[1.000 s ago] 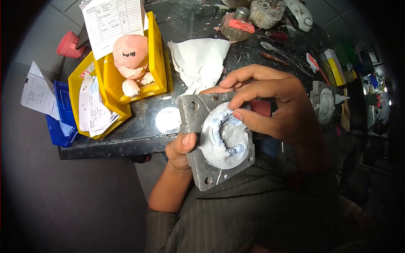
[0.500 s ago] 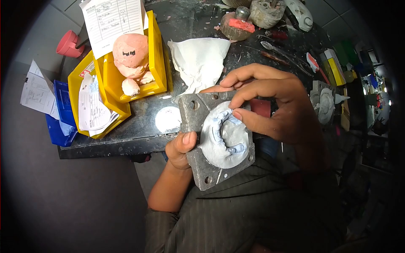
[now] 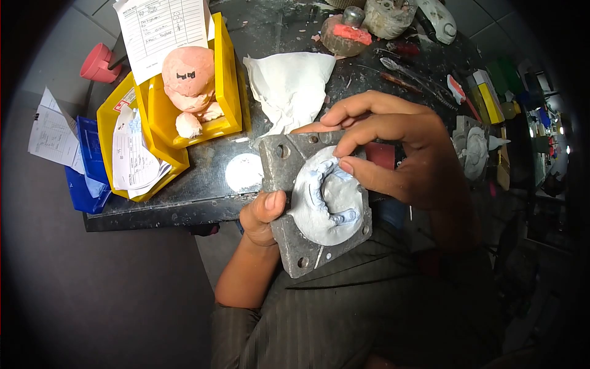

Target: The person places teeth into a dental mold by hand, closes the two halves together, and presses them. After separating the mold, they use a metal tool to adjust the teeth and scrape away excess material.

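Observation:
A grey metal dental flask half (image 3: 283, 175) is tilted in front of me, above my lap. Its round white plaster fill (image 3: 307, 215) bears a horseshoe-shaped, bluish tooth-arch impression (image 3: 315, 190). My left hand (image 3: 263, 215) is closed on the flask's left edge, thumb on top and the other fingers hidden beneath. At the upper right of the plaster, my right hand (image 3: 393, 144) pinches thumb and index finger together against the arch's end. Whatever is between those fingertips is too small to make out. Other right fingers reach over the flask's far edge.
Yellow bins (image 3: 230, 92) stand at the left with papers and a pink plaster lump (image 3: 189, 74). A crumpled white cloth (image 3: 289, 86) lies behind the flask. Carving tools (image 3: 418, 77) and another plaster-filled flask (image 3: 472, 150) lie on the right.
Both hands and the flask hold nearly the same pose. The view has shifted very slightly.

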`<act>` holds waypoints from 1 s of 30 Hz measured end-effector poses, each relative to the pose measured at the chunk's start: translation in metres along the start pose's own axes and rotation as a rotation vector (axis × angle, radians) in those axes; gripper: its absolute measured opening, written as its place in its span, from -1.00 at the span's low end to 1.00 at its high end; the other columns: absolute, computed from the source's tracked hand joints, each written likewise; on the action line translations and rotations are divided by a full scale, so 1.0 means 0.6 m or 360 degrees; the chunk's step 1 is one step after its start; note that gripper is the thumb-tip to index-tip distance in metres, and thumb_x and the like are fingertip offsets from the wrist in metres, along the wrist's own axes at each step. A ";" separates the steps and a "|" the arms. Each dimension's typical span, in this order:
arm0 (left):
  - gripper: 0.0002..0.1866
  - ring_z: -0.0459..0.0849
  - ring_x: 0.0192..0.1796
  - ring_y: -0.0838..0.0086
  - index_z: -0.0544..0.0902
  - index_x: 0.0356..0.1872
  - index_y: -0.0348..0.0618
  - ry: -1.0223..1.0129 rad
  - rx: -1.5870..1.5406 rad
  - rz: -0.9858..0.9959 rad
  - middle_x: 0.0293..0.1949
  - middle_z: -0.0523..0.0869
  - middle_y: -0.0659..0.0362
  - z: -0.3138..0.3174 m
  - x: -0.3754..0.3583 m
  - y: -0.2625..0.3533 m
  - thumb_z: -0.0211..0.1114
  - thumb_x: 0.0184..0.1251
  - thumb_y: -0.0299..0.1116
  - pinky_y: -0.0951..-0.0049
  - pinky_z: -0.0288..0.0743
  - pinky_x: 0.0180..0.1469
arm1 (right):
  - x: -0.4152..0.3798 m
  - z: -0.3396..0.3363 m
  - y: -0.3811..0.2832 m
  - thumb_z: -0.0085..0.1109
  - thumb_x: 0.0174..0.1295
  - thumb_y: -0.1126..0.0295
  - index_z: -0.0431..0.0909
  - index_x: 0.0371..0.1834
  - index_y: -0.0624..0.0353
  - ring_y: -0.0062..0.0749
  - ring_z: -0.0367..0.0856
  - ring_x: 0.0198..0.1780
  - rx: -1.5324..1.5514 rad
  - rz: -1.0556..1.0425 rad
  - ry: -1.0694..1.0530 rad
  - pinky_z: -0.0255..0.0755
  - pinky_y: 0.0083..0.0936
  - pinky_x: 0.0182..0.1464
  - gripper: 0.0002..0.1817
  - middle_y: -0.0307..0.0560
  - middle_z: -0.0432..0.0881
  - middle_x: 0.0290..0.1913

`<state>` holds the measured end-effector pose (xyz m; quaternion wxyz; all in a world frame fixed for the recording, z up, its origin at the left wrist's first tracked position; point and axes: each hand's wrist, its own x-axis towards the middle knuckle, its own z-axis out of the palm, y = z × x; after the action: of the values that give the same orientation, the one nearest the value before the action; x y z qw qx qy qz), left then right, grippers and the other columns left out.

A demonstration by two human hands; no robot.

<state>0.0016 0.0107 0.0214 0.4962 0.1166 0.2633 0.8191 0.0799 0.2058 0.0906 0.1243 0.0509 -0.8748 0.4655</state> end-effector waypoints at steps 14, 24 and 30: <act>0.19 0.61 0.38 0.00 0.25 0.56 -0.39 0.0015 0.0003 0.0006 0.40 0.54 -0.22 0.002 0.000 0.000 0.50 0.01 0.24 0.00 0.51 0.46 | 0.002 0.004 0.001 0.47 0.03 0.61 0.78 -0.26 0.24 -0.30 0.78 0.02 -0.0006 -0.0059 0.0040 0.62 -0.42 0.08 -0.82 0.07 0.77 0.05; 0.22 0.62 0.38 0.03 0.24 0.56 -0.41 0.0004 0.0005 0.0013 0.38 0.54 -0.22 0.002 0.000 -0.001 0.50 0.00 0.25 0.03 0.50 0.46 | -0.001 0.006 0.002 0.45 0.01 0.63 0.77 -0.28 0.23 -0.28 0.78 0.01 0.0038 -0.0095 0.0067 0.62 -0.41 0.06 -0.82 0.10 0.77 0.04; 0.20 0.56 0.43 0.05 0.26 0.53 -0.46 -0.0159 -0.0177 0.0117 0.37 0.50 -0.24 -0.001 0.014 -0.012 0.55 -0.09 0.13 0.11 0.42 0.51 | -0.007 0.007 -0.007 0.46 -0.03 0.66 0.75 -0.30 0.22 -0.29 0.78 -0.04 -0.0066 -0.0104 0.0074 0.63 -0.42 -0.01 -0.80 0.11 0.77 0.04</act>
<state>0.0028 0.0204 0.0164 0.4840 0.1392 0.1879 0.8432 0.0842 0.1999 0.0906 0.1607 0.0660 -0.8790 0.4440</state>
